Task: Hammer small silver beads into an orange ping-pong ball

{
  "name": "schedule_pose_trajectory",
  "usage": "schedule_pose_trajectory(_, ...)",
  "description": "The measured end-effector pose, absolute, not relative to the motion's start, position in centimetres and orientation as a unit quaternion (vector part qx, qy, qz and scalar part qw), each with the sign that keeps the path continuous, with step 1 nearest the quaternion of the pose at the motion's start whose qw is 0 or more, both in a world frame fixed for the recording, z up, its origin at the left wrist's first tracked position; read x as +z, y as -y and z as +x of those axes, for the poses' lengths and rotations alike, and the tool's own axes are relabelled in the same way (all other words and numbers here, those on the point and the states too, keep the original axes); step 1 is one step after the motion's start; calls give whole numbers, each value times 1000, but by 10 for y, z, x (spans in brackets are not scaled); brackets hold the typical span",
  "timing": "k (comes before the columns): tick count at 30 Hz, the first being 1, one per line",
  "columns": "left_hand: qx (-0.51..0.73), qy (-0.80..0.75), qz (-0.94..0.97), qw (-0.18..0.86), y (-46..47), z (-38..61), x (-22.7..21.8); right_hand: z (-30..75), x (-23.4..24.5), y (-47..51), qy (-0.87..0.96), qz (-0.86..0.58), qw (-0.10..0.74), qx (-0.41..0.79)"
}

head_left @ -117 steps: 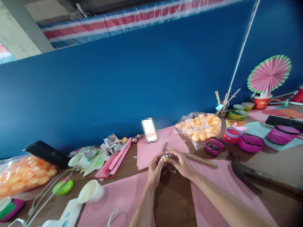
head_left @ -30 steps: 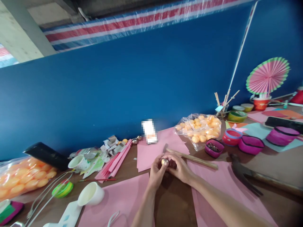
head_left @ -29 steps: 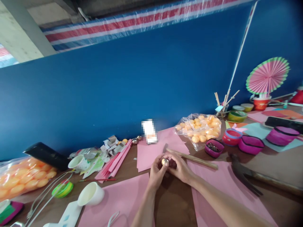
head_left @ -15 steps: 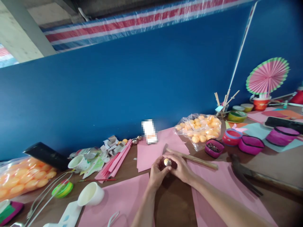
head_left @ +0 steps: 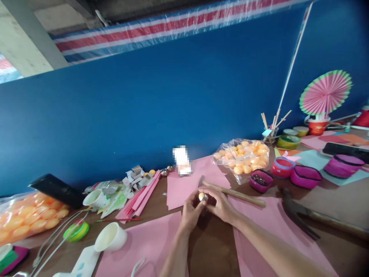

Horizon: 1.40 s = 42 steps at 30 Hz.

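Between my two hands is a small shiny ball (head_left: pixel 203 197), orange-yellow on its upper left and silvery below. My left hand (head_left: pixel 190 211) curls round its left side, with the thumb against the lower edge. My right hand (head_left: pixel 221 206) closes on it from the right, its fingers arched over the far side and its thumb near the bottom. Most fingertips are hidden behind the ball. Just beyond my right hand lies a hammer (head_left: pixel 245 196) with a pale wooden handle, its head partly hidden by my fingers.
Pink paper sheets (head_left: pixel 150 242) lie on the brown table (head_left: pixel 213 250). A dark claw hammer (head_left: pixel 305 211) rests at right, near a purple pouch (head_left: pixel 261 181) of small metal pieces. Bagged orange balls (head_left: pixel 245 156) stand behind. At left are a white cup (head_left: pixel 111 236) and cables (head_left: pixel 54 238).
The ball has turned and shifted slightly left in my fingers, showing more of its silvery part. Both hands stay in nearly the same place.
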<state>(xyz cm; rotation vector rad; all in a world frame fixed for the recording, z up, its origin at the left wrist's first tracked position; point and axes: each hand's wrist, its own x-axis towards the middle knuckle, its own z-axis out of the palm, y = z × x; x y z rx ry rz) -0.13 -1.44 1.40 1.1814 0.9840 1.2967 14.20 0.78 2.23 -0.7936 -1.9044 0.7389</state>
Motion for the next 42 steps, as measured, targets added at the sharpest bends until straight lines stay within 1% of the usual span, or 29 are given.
schedule_pose_trajectory(4, 554, -431, 489, 518, 16, -1, 17, 143, 21, -7, 771, -332, 455, 296)
schedule_pose_trajectory(10, 551, -435, 493, 514, 17, -1, 21, 141, 26, -3, 745, -340, 441, 366)
schedule_pose_trajectory(17, 546, -423, 505, 518, 16, -1, 19, 142, 28, -5, 748, -371, 438, 332)
schedule_pose_trajectory(20, 542, -421, 506, 523, 16, -1, 20, 142, 27, -6, 758, -375, 423, 326)
schedule_pose_trajectory(23, 547, -430, 498, 517, 15, -2, 19, 141, 26, -7, 779, -369, 411, 298)
schedule_pose_trajectory(27, 563, -445, 452, 530, 14, -4, 15, 145, 30, -8, 819, -348, 400, 219)
schedule_pose_trajectory(30, 592, -436, 390, 555, 13, -6, 13, 156, 33, -13, 825, -390, 384, 138)
schedule_pose_trajectory(33, 623, -408, 332, 579, 10, -7, 12, 170, 33, -22, 792, -507, 337, 42)
schedule_pose_trajectory(35, 640, -385, 309, 589, 7, -8, 13, 177, 31, -27, 775, -564, 284, 0)
schedule_pose_trajectory(39, 669, -365, 280, 584, 3, -11, 12, 181, 26, -31, 780, -596, 192, -12)
schedule_pose_trajectory(42, 679, -358, 271, 581, 2, -13, 10, 178, 24, -31, 778, -605, 168, -15)
